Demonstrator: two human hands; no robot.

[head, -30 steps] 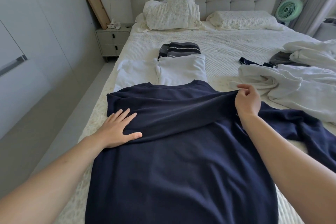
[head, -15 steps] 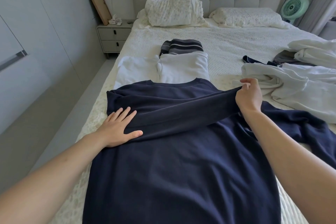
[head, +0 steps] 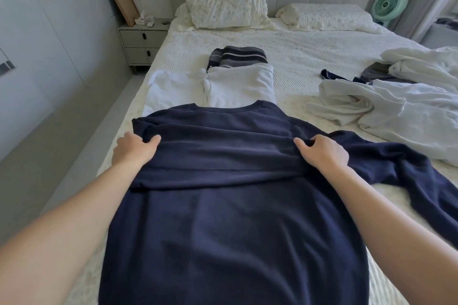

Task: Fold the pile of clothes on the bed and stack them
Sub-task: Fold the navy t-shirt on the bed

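Observation:
A navy long-sleeved shirt (head: 235,218) lies flat on the bed (head: 309,49) in front of me. One sleeve is folded across its chest and the other trails off to the right. My left hand (head: 135,150) grips the shirt's left shoulder fold, thumb on top. My right hand (head: 322,153) pinches the folded sleeve near the right shoulder. Beyond the collar lie a folded white garment (head: 239,84), a folded striped grey one (head: 238,56) and another white piece (head: 173,84). A pile of unfolded white clothes (head: 401,109) lies at the right.
A dark garment (head: 339,76) pokes out beside the white pile. Pillows (head: 228,2) lean on the tufted headboard. A nightstand (head: 142,41) stands left of the bed, with a green fan (head: 389,3) at the back right. The bed's left edge drops to the floor.
My right hand has lowered the sleeve onto the shirt's chest. My left hand has gone from pressing flat on the shirt to gripping its left shoulder edge.

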